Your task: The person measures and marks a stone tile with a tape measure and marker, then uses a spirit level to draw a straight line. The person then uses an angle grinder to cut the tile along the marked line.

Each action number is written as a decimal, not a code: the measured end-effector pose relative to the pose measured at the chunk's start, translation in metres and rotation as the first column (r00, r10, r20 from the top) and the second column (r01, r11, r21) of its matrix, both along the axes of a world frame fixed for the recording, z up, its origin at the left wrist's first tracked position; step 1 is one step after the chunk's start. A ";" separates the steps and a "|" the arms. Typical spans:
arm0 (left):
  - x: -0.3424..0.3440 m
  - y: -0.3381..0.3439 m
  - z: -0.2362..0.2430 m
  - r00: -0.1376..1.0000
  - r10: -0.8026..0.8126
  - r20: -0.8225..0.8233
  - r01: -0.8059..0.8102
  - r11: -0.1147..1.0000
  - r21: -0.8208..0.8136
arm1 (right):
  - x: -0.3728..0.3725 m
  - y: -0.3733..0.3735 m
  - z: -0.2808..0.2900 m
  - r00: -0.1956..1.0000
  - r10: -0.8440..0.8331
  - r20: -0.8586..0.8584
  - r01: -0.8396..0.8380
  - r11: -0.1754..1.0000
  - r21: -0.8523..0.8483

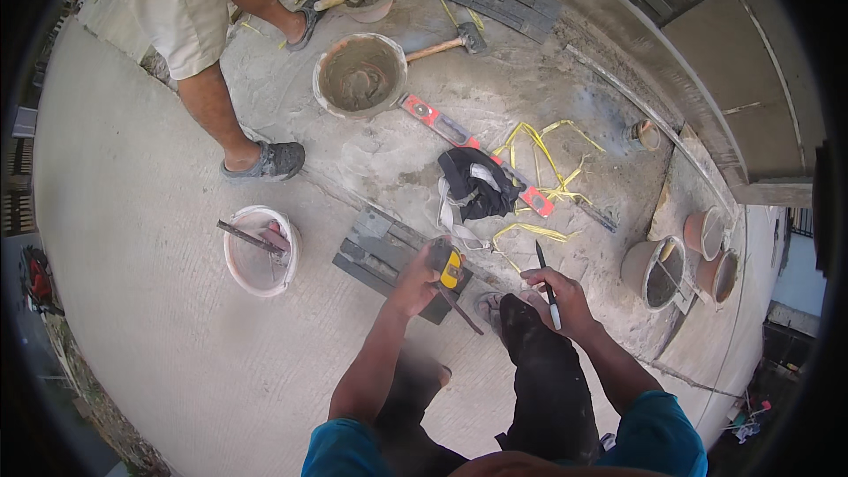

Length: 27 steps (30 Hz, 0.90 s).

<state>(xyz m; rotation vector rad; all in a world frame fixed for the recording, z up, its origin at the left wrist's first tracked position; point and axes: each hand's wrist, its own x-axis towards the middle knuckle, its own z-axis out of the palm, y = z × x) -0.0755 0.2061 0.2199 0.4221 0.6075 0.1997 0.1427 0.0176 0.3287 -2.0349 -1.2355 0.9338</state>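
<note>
My left hand (413,284) is closed around a yellow and black tape measure (451,270), held over a dark grey ledge-stone tile panel (375,240) on the ground. A thin dark strip (464,314) runs from beside the tape measure toward my feet; I cannot tell whether it is the tape's blade. In my right hand (570,302) is a black marker (547,281) with a pale lower end, gripped between the fingers to the right of the panel.
A white bucket (290,278) with tools stands left of the panel. Ahead lie a red spirit level (442,124), black cloth (477,185), yellow straps (534,137), a mortar bucket (399,93) and a hammer (473,38). Several buckets (634,269) stand right. Another person's leg (212,110) is at upper left.
</note>
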 end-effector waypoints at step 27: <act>0.258 -0.156 0.492 0.717 -0.607 -0.343 0.621 0.779 -0.081 | 0.219 -0.140 0.422 0.699 -0.184 -0.691 0.261 0.965 0.007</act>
